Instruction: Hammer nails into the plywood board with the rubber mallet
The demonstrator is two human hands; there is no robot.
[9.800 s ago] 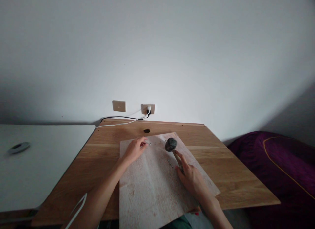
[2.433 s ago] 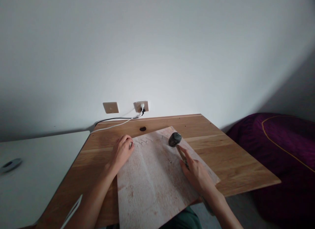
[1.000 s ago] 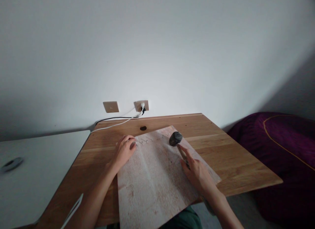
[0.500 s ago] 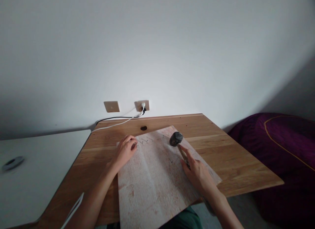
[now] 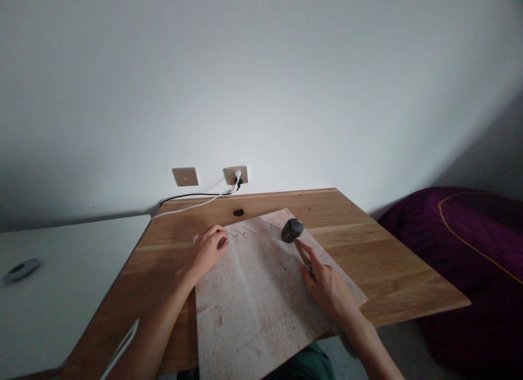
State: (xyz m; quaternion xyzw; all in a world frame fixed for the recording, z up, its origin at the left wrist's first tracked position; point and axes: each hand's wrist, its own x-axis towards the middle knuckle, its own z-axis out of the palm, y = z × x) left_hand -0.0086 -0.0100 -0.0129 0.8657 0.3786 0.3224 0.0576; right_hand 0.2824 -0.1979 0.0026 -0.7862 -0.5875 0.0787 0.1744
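Observation:
My right hand [image 5: 329, 287] is wrapped round the handle of a mallet [image 5: 293, 230], its dark head held over the right part of a pale, whitewashed wooden board [image 5: 249, 309]. At the board's far left corner my left hand [image 5: 210, 246] is closed, thumb and fingers pinched at a small nail [image 5: 229, 241]. Several more nails [image 5: 244, 234] stand in a row along the far edge, to the right of that hand. A separate nail [image 5: 285, 267] sits below the mallet head, left of its handle.
The board rests on a wooden table [image 5: 392, 260] and overhangs its near edge. A white table [image 5: 61, 314] with a grey ring-shaped object [image 5: 21, 271] adjoins at left. Cables run to a wall socket [image 5: 236, 175]. A purple beanbag [image 5: 469, 249] lies at right.

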